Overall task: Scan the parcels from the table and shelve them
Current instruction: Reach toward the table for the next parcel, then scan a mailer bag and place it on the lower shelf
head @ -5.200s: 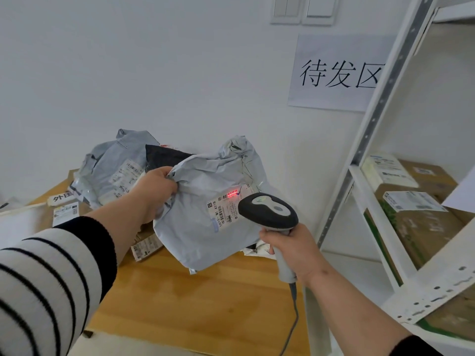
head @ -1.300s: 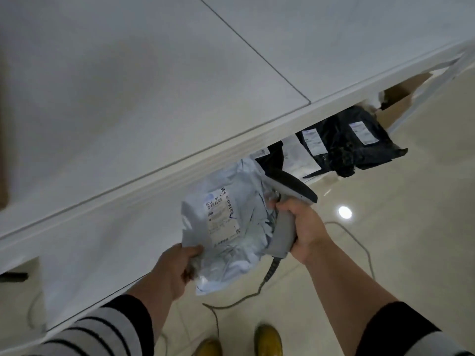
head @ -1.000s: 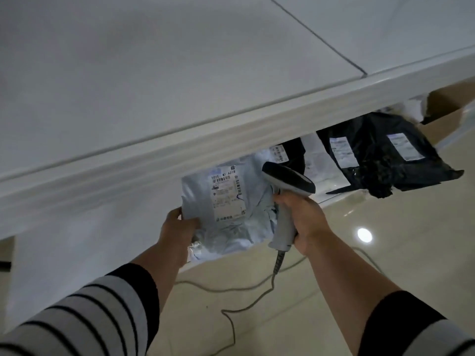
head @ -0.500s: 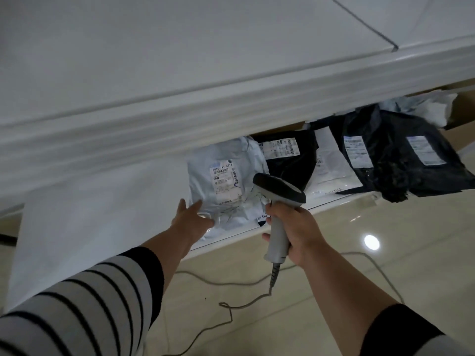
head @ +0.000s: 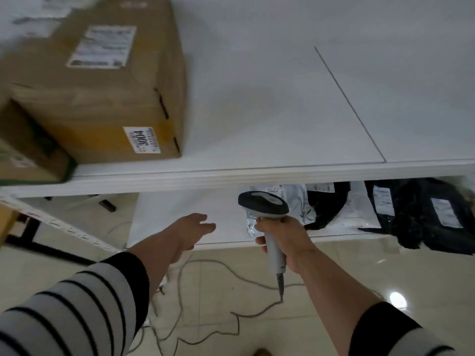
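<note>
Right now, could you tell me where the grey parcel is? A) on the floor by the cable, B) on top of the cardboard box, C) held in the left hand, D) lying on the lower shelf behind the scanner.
D: the grey parcel lies on the lower shelf behind the scanner, and the left hand is open and holds nothing.

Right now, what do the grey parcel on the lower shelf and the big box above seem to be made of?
Grey parcel: probably thin plastic film, slightly glossy; it is crumpled, with shiny creases. Big box: corrugated cardboard, it seems; matt brown faces, folded edges, paper labels stuck on.
</note>
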Demonstrator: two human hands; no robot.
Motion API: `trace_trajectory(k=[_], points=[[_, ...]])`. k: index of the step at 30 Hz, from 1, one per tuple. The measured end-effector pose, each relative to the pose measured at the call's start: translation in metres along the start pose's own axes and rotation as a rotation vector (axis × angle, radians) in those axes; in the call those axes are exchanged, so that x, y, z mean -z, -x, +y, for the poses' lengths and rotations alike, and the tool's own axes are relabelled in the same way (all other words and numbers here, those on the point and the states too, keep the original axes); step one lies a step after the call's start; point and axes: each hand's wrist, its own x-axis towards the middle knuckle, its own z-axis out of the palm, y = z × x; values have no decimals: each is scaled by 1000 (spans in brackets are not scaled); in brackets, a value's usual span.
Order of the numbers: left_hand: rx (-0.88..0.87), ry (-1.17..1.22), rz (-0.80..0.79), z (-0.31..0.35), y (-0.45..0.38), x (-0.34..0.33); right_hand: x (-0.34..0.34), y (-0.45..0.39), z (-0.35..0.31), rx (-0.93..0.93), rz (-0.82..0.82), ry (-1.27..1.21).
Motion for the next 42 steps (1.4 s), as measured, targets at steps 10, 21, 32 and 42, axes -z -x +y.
trace_trajectory(k=[10,21,32,42], points=[[9,213,115,-84,130,186,-199,106,-38,160,-165,266],[48,368,444,-212,238,438,-475,191,-59,360,-425,406],[66,472,560,-279,219,606,-664,139,-107,373,-520,396],[45,476,594,-304,168,765,-828,67,-162,305,-471,252]])
